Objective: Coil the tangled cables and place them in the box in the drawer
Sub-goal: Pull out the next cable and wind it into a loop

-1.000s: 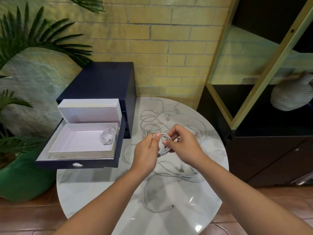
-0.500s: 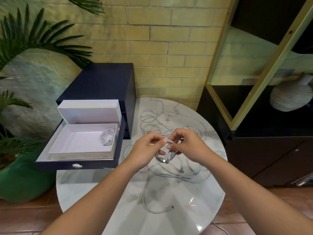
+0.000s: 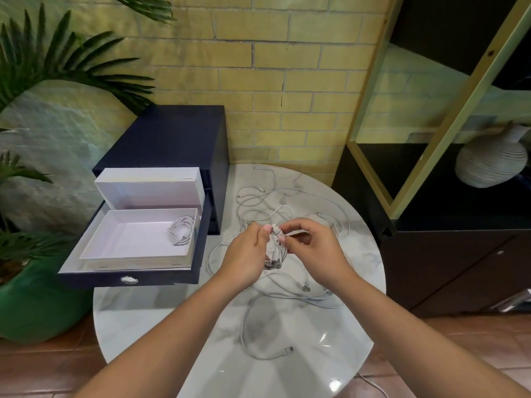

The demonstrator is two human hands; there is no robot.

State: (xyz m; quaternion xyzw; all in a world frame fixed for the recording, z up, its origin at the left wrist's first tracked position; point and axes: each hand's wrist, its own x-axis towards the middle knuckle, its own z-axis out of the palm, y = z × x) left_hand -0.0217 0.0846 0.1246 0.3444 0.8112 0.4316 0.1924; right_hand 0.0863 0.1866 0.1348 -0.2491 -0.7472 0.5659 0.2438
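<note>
A: Hands, quick?

B: Both are over the middle of the round marble desk. The left hand and right hand meet at one small cable bundle.

A: Fingers?

B: The left fingers are together, pinching the top of the bundle. The right fingers are pinched on the same top end, just beside the left thumb. The bundle hangs down between the two hands, above the desk. How the loops lie is too small to tell.

A: Other cables?

B: The loose white cables are tangled on the desk behind and under the hands. One more loose cable curls nearer the front edge, and its plug end lies flat on the marble.

A: Box?

B: The white box is open and sits in the pulled-out drawer of the dark blue cabinet, left of the hands. A coiled cable lies in its right back corner. The lid stands up behind the box.

A: Background?

B: A plant in a green pot is at the left. The wall is yellow brick. A dark shelf unit at the right holds a ribbed vase.
</note>
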